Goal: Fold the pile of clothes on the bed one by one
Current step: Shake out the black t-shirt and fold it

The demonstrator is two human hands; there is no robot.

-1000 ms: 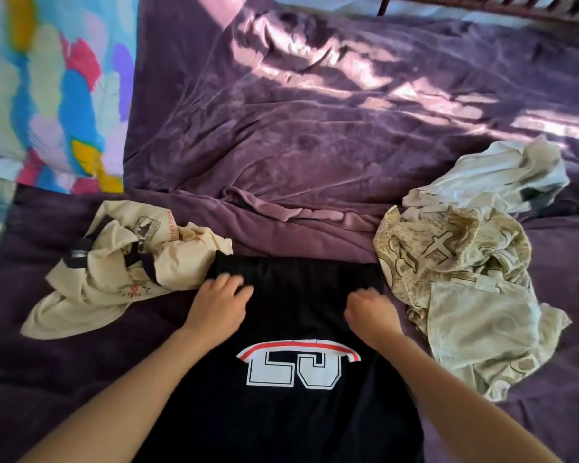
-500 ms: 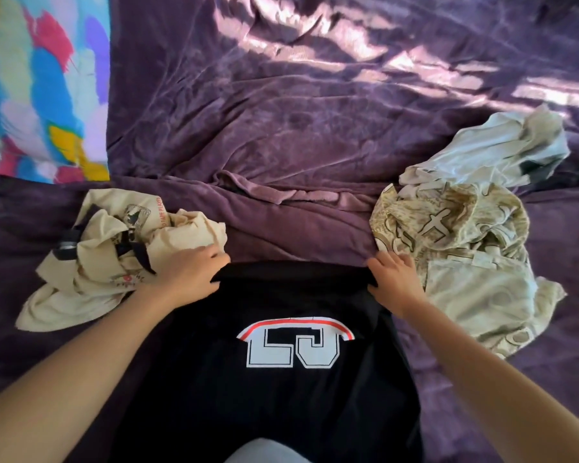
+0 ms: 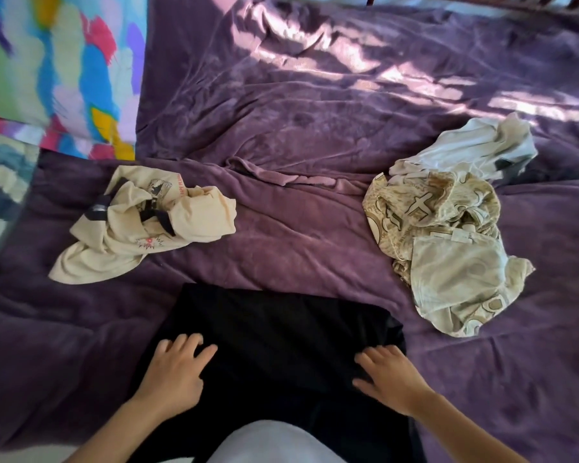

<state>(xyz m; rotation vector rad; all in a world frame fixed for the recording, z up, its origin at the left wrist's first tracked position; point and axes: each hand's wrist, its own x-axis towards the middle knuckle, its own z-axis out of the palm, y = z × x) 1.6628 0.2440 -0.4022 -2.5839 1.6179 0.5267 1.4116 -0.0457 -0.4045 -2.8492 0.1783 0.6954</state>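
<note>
both my hands, left (image 3: pixel 174 372) and right (image 3: pixel 390 379), lie flat with fingers spread on the black shirt (image 3: pixel 274 332), cream shirt (image 3: pixel 141 222) to its left, patterned pile (image 3: pixel 448 235) on the right

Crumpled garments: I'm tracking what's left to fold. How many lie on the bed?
3: a cream shirt at left, a patterned beige garment at right, a pale garment behind it. More may lie hidden under these.
</note>
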